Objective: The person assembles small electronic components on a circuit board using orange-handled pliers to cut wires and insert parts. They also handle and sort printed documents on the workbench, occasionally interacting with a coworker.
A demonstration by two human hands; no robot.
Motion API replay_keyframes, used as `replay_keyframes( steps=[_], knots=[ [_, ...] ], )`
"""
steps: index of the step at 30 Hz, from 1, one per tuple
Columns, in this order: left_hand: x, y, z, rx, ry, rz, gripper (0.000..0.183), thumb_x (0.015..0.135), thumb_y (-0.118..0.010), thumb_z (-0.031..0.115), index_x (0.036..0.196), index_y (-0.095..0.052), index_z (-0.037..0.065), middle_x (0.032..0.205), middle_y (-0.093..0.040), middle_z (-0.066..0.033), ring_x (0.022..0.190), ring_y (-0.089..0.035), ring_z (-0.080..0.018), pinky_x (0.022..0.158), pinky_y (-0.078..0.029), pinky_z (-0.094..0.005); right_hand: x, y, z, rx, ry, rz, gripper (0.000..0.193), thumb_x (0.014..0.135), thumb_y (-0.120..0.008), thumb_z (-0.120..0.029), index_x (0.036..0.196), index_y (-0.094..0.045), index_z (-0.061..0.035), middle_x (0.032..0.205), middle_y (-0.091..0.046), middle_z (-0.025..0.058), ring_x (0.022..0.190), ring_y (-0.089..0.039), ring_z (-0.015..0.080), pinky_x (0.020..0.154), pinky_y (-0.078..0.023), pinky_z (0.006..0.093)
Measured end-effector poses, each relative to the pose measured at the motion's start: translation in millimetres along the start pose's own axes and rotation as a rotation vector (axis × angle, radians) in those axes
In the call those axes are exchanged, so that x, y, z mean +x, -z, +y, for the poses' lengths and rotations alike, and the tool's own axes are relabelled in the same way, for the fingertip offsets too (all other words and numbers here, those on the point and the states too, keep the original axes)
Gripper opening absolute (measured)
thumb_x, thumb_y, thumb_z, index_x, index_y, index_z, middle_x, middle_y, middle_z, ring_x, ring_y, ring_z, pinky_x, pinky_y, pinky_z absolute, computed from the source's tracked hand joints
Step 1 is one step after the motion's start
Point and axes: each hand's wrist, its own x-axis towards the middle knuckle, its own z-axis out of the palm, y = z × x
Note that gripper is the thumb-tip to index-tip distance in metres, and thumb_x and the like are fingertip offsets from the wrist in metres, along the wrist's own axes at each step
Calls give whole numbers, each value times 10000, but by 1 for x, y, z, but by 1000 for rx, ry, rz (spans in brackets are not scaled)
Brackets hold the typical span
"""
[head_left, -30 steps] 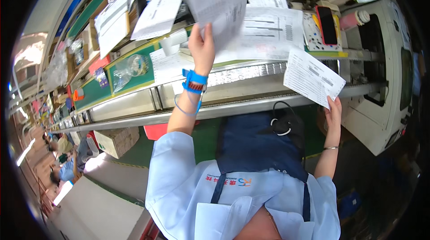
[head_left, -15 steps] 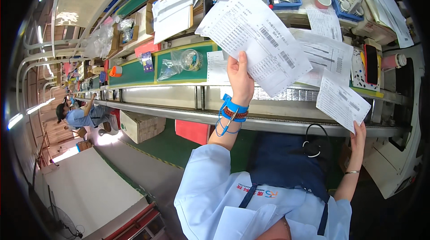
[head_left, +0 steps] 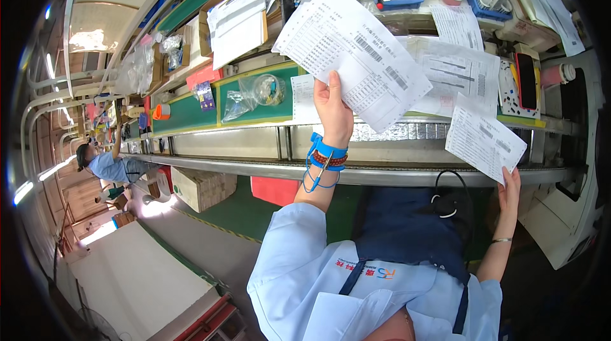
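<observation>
My left hand (head_left: 335, 105) pinches the lower edge of some printed paper sheets (head_left: 356, 54), thumb on top, and holds them up over the workbench. More than one sheet edge shows at their left side. A blue strap and a beaded bracelet circle that wrist. At the right, my right hand (head_left: 509, 189) grips the lower corner of a smaller printed slip (head_left: 487, 140), tilted above the bench's front edge. Behind the two papers lies a clear plastic sleeve with a printed sheet (head_left: 461, 73) in it.
A clear bag with a roll (head_left: 268, 89) lies on the green mat (head_left: 191, 112). Farther back are a clipboard (head_left: 238, 16) and blue baskets (head_left: 407, 0) of parts. A phone (head_left: 526, 80) rests at the right. Far left, another person (head_left: 108, 166) works along the line.
The sheets in my left hand have shifted slightly left. My right hand keeps its hold on the slip, almost unmoved. The distant person has raised an arm.
</observation>
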Motion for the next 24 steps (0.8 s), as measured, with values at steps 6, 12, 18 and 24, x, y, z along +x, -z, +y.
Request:
replay_keyframes(
  steps=[6,12,18,24],
  knots=[
    [2,4,-1,5,4,27,257,880,-446,151,1097,-438,13,1077,-520,-79,954,-501,-131,823,-416,-266,0,-4,1,3,-19,18,358,806,-532,-76,1140,-429,-4,1077,-533,64,937,-531,124,758,-434,226],
    [3,8,-1,26,-3,41,252,878,-452,165,1084,-442,19,1067,-523,-78,950,-504,-133,819,-418,-264,2,-11,1,-9,0,-4,345,811,-528,-96,1131,-436,-9,1053,-540,49,910,-535,104,751,-436,211],
    [5,10,-1,38,-38,37,268,875,-460,171,1089,-437,11,1075,-519,-88,954,-505,-145,821,-416,-276,5,-11,0,21,-20,-17,337,811,-515,-57,1133,-432,-2,1071,-538,68,955,-528,133,787,-426,248],
    [48,32,12,180,-152,149,209,841,-518,140,979,-471,-10,968,-544,-98,856,-519,-138,763,-427,-264,1,-10,0,10,-15,18,312,797,-527,-54,1097,-455,-9,1020,-561,72,902,-558,143,751,-465,253]
  ],
)
